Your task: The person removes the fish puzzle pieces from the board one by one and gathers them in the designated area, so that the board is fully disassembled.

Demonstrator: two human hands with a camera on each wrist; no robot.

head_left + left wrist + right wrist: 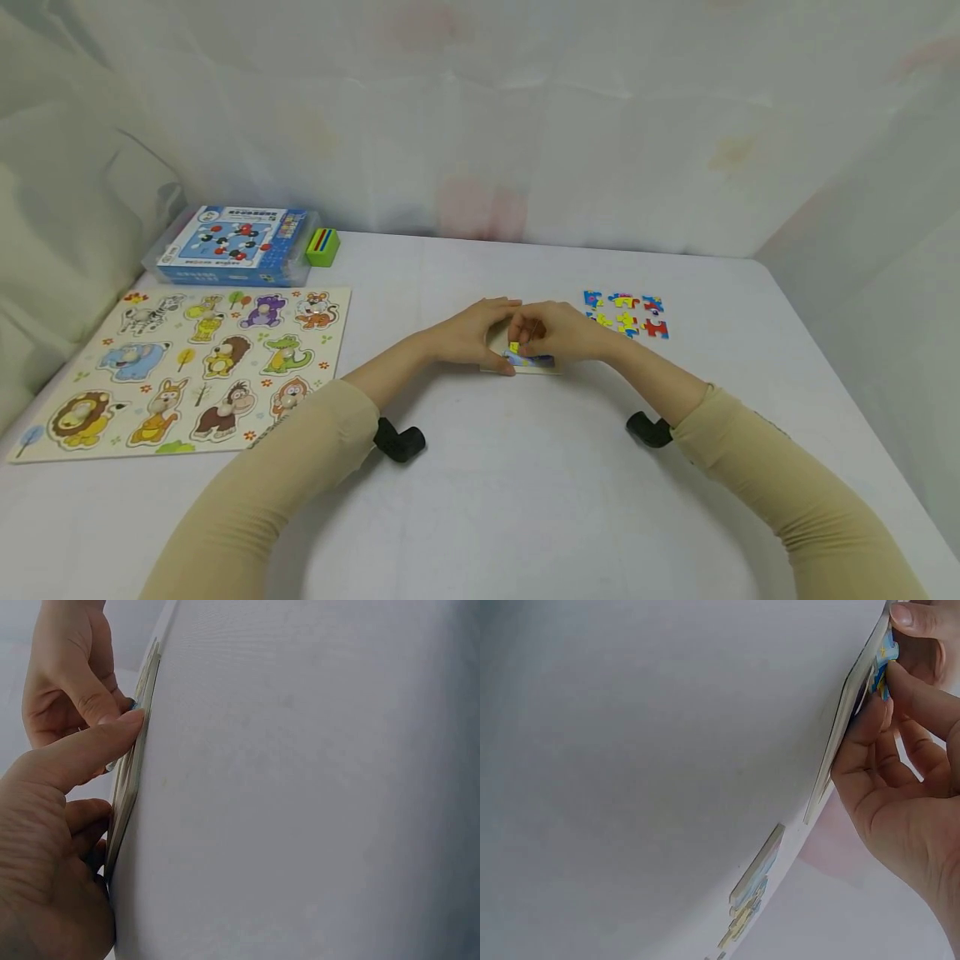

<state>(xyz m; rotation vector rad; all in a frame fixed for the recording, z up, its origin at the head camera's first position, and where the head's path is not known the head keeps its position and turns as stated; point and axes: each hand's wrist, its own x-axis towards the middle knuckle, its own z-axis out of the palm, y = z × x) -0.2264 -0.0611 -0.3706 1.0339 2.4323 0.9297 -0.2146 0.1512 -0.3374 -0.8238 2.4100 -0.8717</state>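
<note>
A small, thin puzzle board (551,372) with a pale rim and blue printing lies flat on the white table, partly covered by both hands. My left hand (468,333) grips its left side, thumb along the near edge and fingers at the far edge. In the right wrist view, a blue and yellow jigsaw piece (883,664) stands tilted over the board, pinched between the thumb and fingers of my right hand (566,331). Several loose jigsaw pieces (654,329), red, yellow and blue, lie just right of that hand.
At the left is a large animal peg puzzle (176,375). Behind it stands a blue and white boxed molecule set (232,246), with a small green block (322,247) beside it. White cloth (480,150) hangs along the back and sides.
</note>
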